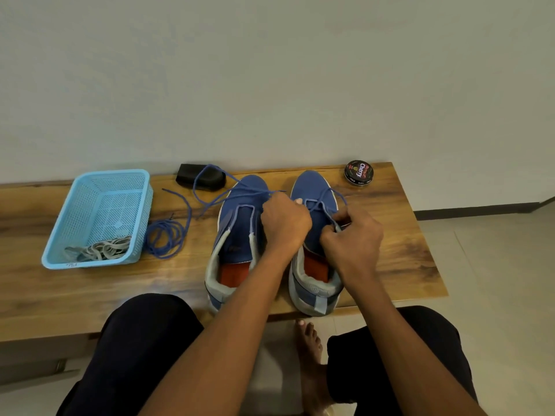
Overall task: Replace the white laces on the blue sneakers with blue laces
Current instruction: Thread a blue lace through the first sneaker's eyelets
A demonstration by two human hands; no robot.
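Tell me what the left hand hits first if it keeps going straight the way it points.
Probably the toe of the right sneaker: the left hand points away from the body, toward the wall, already over that shoe's lacing. Depth is unclear.

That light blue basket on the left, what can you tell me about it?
The basket is a light blue rectangular tray that looks like plastic, with perforated mesh walls and floor and a solid rim. It sits upright at the left of the wooden bench, its walls flaring outward. Pale grey-white laces lie tangled in its near end; the rest shows bare mesh. A coiled blue lace lies on the bench just beside its right wall. Neither hand touches it.
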